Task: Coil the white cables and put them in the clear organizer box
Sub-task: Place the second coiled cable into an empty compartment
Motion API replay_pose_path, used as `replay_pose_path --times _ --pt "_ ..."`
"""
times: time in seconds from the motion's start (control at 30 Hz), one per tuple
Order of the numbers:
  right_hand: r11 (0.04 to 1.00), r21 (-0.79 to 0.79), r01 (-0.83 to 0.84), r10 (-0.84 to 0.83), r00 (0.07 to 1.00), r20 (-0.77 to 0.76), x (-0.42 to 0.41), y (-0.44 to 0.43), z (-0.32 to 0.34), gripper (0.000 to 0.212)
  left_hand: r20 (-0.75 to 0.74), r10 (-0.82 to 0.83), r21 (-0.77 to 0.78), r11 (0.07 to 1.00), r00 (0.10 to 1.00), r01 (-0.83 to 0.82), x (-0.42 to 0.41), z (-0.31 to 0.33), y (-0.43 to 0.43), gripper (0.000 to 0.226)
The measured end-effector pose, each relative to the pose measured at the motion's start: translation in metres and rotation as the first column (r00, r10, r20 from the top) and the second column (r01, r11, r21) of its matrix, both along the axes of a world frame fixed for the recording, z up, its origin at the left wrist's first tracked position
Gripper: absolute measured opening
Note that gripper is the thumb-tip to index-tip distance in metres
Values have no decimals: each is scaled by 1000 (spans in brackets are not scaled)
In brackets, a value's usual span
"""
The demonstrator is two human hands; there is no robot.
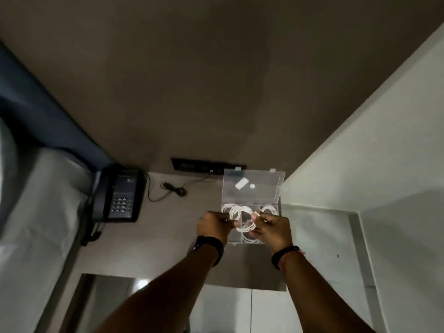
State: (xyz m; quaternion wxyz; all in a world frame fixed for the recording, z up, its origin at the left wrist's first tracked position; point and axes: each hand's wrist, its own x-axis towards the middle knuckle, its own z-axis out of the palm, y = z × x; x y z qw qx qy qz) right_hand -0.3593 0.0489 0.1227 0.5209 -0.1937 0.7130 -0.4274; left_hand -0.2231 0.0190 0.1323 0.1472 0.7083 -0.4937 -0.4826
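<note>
A coiled white cable (242,218) hangs between both hands just above the clear organizer box (276,207). My left hand (213,224) pinches the coil's left side. My right hand (272,228) grips its right side, with the plug end near the thumb. The box stands on the table with its clear lid (252,186) raised against the wall. More coiled white cable (268,209) lies in the box's compartments, partly hidden by my hands.
A black desk phone (120,195) sits at the table's left, with a thin black cord (168,188) trailing to a dark wall socket panel (206,167). A white wall rises close on the right. A bed edge lies at far left.
</note>
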Motion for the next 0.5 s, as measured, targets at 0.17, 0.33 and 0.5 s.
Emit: replay_pose_path --times 0.17,0.33,0.5 --pt "992 103 70 -80 992 94 -3 -5 -113 14 26 35 54 998 999 -36 -10 -114 -4 15" --pt "996 63 68 -68 998 -4 -4 -6 -170 15 72 101 94 990 992 -107 -16 -179 -4 25" --pt "998 29 54 -51 995 -86 3 -1 -195 23 230 -3 -14 1000 973 6 -17 -204 0 20"
